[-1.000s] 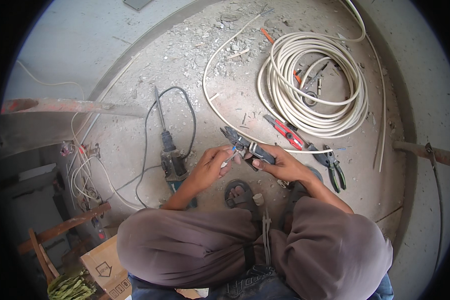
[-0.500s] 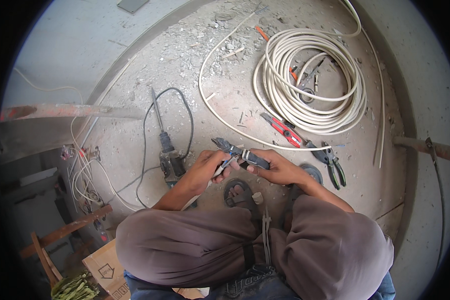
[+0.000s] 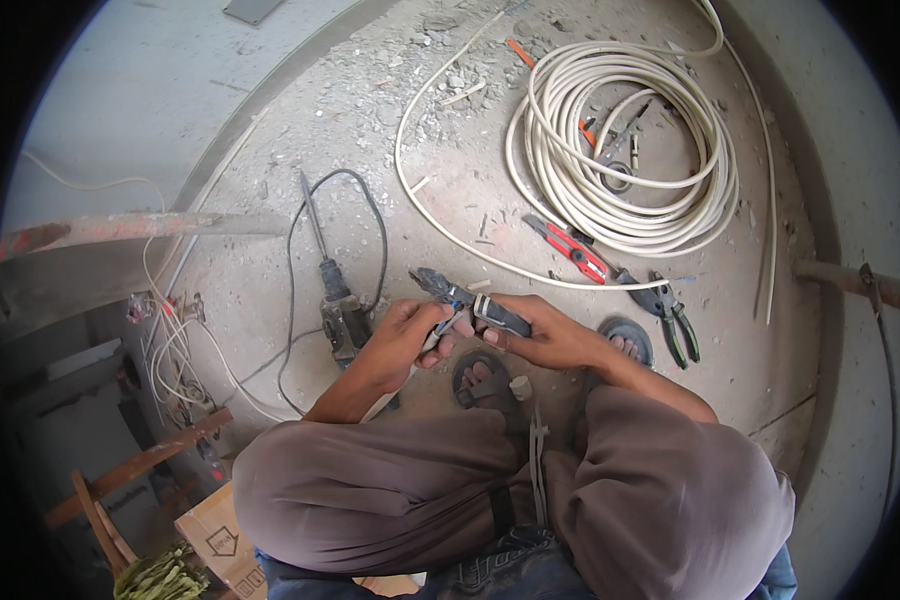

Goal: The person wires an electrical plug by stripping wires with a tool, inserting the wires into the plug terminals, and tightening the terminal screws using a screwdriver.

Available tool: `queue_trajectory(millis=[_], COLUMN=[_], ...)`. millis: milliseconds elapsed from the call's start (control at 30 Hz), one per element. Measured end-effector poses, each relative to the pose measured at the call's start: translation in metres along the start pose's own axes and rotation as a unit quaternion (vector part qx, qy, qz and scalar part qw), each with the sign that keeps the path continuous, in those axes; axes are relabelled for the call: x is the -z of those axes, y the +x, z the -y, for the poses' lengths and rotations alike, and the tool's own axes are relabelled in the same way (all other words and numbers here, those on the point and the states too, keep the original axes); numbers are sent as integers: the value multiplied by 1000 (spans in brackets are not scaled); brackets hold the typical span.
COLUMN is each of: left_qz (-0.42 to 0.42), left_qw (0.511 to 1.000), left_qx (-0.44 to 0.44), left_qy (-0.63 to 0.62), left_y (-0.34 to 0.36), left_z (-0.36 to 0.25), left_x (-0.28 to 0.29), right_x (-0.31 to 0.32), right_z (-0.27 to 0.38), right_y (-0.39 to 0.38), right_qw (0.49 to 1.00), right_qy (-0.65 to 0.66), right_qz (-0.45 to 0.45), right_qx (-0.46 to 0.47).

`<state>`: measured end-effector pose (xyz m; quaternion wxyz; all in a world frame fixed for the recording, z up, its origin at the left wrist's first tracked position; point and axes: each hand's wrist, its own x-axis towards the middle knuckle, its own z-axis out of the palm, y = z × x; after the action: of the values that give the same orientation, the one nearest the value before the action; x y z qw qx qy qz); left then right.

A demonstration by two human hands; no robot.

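Note:
My right hand [image 3: 535, 335] is closed round a black crimping or cutting tool [image 3: 502, 316], its head angled to the upper left. My left hand [image 3: 405, 340] grips the end of a white cable [image 3: 434, 338] just below that head, with some blue showing between the fingers; exactly where tool and cable meet is too small to tell. On the floor to the right lie black-and-green pliers [image 3: 682, 330] and a red utility knife [image 3: 580, 255]. Left of my hands lies a dark power drill [image 3: 348, 330] with a long bit and a looped cord.
A large coil of white cable [image 3: 690, 225] lies at upper right, near rubble [image 3: 440, 40]. Pipes [image 3: 120, 228] cross at either side. Tangled wires [image 3: 185, 370], wooden pieces [image 3: 160, 440] and a cardboard box [image 3: 215, 530] are at lower left. My knees and sandalled feet are below.
Both hands, with the tool and cable, have shifted left, and the tool's head sits further toward the drill. The view has drifted slightly. Both hands keep their grips.

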<state>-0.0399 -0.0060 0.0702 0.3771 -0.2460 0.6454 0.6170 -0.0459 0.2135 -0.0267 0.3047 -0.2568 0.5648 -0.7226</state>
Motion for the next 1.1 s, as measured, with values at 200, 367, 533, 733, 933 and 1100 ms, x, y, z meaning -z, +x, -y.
queue_trajectory(millis=[200, 367, 533, 733, 933, 1100], left_qz=[13, 7, 18, 20, 28, 28], left_qw=[1000, 1000, 1000, 999, 998, 998], left_qx=[8, 12, 7, 21, 22, 24], left_qy=[4, 0, -6, -29, -49, -58], left_y=[-3, -6, -5, -8, -9, -6], left_z=[-1, 0, 2, 2, 2, 3], left_x=[2, 4, 6, 10, 14, 14], right_x=[4, -1, -3, -4, -7, -7], right_z=[-1, -7, -3, -2, -3, -4], right_y=[2, 4, 3, 7, 11, 12], right_qw=[1000, 999, 999, 997, 995, 994], right_qy=[-11, -28, -31, -45, -62, -74], right_qz=[19, 4, 12, 23, 21, 11], right_qx=[4, 44, 22, 52, 71, 82])
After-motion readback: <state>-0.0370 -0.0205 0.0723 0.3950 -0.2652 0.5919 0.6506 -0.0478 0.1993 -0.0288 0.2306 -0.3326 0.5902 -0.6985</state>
